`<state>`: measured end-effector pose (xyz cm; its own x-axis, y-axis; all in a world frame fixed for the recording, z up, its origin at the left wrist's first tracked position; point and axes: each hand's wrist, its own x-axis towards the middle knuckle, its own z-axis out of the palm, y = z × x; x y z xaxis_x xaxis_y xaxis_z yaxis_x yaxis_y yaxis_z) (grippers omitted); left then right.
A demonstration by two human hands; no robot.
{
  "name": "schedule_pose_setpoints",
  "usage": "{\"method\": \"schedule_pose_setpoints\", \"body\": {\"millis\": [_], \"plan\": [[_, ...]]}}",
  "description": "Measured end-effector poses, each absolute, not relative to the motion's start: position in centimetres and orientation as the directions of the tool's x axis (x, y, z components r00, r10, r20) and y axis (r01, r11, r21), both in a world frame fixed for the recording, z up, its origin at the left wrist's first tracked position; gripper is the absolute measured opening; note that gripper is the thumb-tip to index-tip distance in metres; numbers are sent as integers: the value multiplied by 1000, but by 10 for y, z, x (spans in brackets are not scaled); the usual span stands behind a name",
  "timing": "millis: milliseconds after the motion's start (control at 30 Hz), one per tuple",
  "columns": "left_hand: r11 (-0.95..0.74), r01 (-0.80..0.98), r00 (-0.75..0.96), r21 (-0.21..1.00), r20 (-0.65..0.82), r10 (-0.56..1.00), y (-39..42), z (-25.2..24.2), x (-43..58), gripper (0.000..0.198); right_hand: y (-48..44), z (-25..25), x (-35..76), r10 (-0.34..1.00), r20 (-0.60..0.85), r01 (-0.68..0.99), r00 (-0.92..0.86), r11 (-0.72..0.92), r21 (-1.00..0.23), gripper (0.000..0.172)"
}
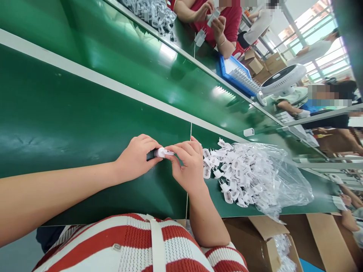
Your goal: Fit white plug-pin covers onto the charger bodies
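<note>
My left hand [136,155] is closed around a small black piece [151,155], whose full shape is hidden in the palm. A white plug part [161,152] meets the end of the black piece. My right hand [187,164] pinches that plug part from the other side between thumb and fingers. Both hands are held together over the green bench, near its front edge. Just right of my right hand lies a heap of white plug parts [238,170], partly spilling from a clear plastic bag [289,185].
One white casing [248,132] lies on the green conveyor [176,87] beyond a pale rail [113,88]. Across it, a co-worker in red handles a white piece beside a blue tray [227,68]. A fan [283,77] stands farther right. A cardboard box [249,241] is below the bench.
</note>
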<state>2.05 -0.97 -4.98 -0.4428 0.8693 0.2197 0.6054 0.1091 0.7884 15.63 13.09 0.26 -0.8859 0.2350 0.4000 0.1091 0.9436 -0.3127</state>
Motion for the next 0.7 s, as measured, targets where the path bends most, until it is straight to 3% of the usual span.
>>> {"method": "schedule_pose_setpoints", "body": {"millis": [233, 433, 500, 600, 700], "plan": [[108, 620, -443, 777, 233, 866, -10, -52, 21, 20, 125, 3, 154, 292, 358, 184, -887, 934, -307, 15], [67, 605, -413, 793, 241, 878, -11, -47, 18, 30, 128, -1, 156, 329, 322, 167, -888, 882, -441, 13], [105, 588, -429, 802, 199, 881, -11, -42, 19, 31, 138, 1, 157, 388, 276, 220, -879, 846, -486, 28], [237, 521, -496, 820, 64, 866, -11, -34, 19, 38, 158, 6, 163, 594, 205, 514, -778, 789, -336, 60], [369, 476, -516, 798, -87, 852, -10, -29, 7, 47, 175, 8, 169, 740, 62, 737, -670, 673, -57, 56]]}}
